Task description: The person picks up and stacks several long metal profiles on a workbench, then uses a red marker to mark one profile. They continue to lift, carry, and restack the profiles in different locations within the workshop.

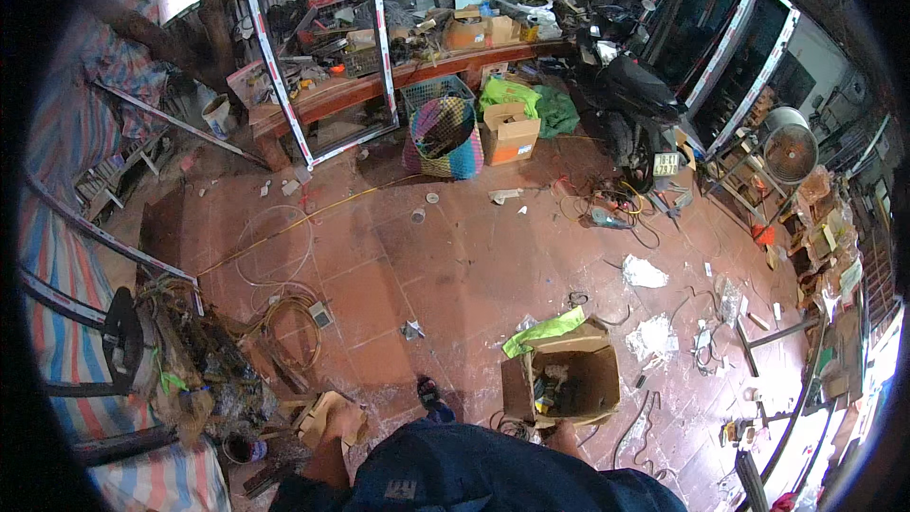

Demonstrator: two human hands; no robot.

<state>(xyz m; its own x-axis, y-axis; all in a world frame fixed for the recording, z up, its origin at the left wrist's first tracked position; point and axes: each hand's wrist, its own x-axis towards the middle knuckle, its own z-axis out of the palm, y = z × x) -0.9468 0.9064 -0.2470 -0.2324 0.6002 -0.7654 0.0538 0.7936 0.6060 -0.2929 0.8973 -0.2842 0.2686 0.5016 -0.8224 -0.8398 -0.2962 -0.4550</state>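
An open cardboard box (pixel 609 387) stands upright on the tiled floor in front of me, slightly right, with small items inside that I cannot make out. A bright green strip (pixel 547 332) lies over its far left flap. At the box's near edge is my right hand (pixel 563 436), closed on the cardboard, its fingers mostly hidden. My left hand (pixel 332 434) is low on the left, closed on a crumpled tan piece of cardboard (pixel 347 414). My body bends forward between both hands, and one foot (pixel 431 393) shows.
Left lie a scrap heap (pixel 194 370) and coiled hose (pixel 292 334). Plastic scraps (pixel 645 272) and cables litter the right. Farther off stand a woven basket (pixel 445 147), another cardboard box (pixel 512 137), a motorbike (pixel 635 100), a drum fan (pixel 790 150) and a cluttered bench (pixel 417 68).
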